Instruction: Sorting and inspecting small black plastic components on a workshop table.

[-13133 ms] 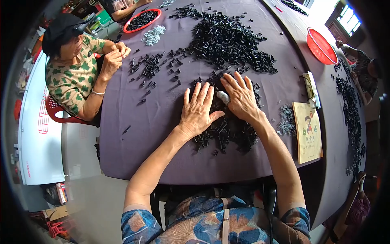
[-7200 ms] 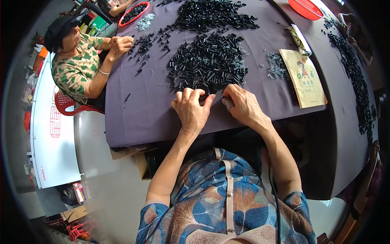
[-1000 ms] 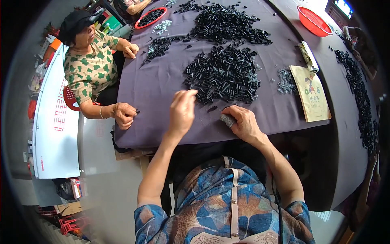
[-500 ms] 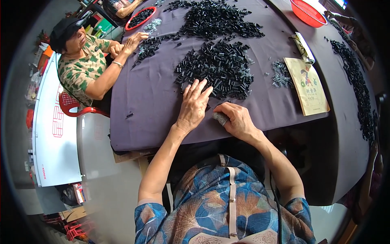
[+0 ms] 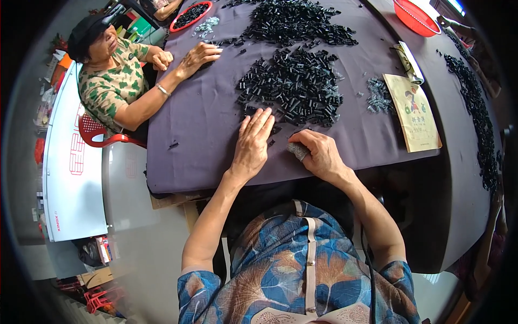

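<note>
A heap of small black tube-like pieces (image 5: pixel 291 86) lies in front of me on the purple-grey tablecloth (image 5: pixel 189 129). At its near left edge my left hand (image 5: pixel 252 146) rests with its fingers stretched out, and a few loose black pieces sit beside it. My right hand (image 5: pixel 321 155) is closed, just below the heap. From between its thumb and fingers sticks a clump of small clear-grey pieces (image 5: pixel 298 151). To the right of the heap lies a scatter of similar clear pieces (image 5: pixel 380 96).
A second black heap (image 5: pixel 294 21) lies farther back. At right are a paper booklet (image 5: pixel 414 113), a white oblong object (image 5: pixel 411 63) and a red basket (image 5: pixel 414 19). A co-worker (image 5: pixel 116 75) sits at left, near a red-rimmed tray (image 5: pixel 190 16).
My left hand has drawn back slightly from the heap, toward me. My right hand keeps its hold on the clear pieces. The co-worker's hand has moved right over the table.
</note>
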A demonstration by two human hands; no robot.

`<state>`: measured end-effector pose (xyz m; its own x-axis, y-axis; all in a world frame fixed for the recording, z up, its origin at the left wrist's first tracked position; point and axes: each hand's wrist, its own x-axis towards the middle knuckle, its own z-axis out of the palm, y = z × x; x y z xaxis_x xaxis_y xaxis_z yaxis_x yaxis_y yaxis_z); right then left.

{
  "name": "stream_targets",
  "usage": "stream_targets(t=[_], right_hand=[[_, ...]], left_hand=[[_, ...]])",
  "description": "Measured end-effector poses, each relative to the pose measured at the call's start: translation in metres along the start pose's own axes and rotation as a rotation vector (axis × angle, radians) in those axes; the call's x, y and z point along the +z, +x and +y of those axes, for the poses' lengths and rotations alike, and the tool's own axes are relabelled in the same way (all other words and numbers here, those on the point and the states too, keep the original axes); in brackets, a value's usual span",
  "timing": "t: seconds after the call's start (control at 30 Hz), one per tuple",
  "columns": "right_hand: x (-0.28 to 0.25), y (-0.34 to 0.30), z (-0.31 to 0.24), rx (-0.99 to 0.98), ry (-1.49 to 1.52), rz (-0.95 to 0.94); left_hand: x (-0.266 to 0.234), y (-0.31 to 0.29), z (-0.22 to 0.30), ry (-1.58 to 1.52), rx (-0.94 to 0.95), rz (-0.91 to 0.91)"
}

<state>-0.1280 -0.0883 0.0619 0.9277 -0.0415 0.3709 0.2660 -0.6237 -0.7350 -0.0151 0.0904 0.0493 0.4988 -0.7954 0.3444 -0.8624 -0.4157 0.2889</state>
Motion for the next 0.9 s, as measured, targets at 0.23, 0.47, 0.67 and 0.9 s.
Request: stream_targets(t=[0.23, 0.47, 0.67, 0.9], right_hand=[[-0.002, 0.0, 0.002, 0.012, 0.035, -0.007], [-0.01, 0.002, 0.006, 0.025, -0.015, 0.09], [-0.016, 0.005, 0.015, 0.006, -0.258, 0.139], [-0.012, 0.006, 0.015, -0.03, -0.294, 0.127]], left_hand=[[0.005, 0.014, 0.004, -0.009, -0.007, -0.023], [-0.004, 0.0, 0.004, -0.055, -0.084, 0.11], [-0.005, -0.012, 0.0, -0.054, -0.082, 0.064], [-0.002, -0.007, 0.011, -0.03, -0.042, 0.029]])
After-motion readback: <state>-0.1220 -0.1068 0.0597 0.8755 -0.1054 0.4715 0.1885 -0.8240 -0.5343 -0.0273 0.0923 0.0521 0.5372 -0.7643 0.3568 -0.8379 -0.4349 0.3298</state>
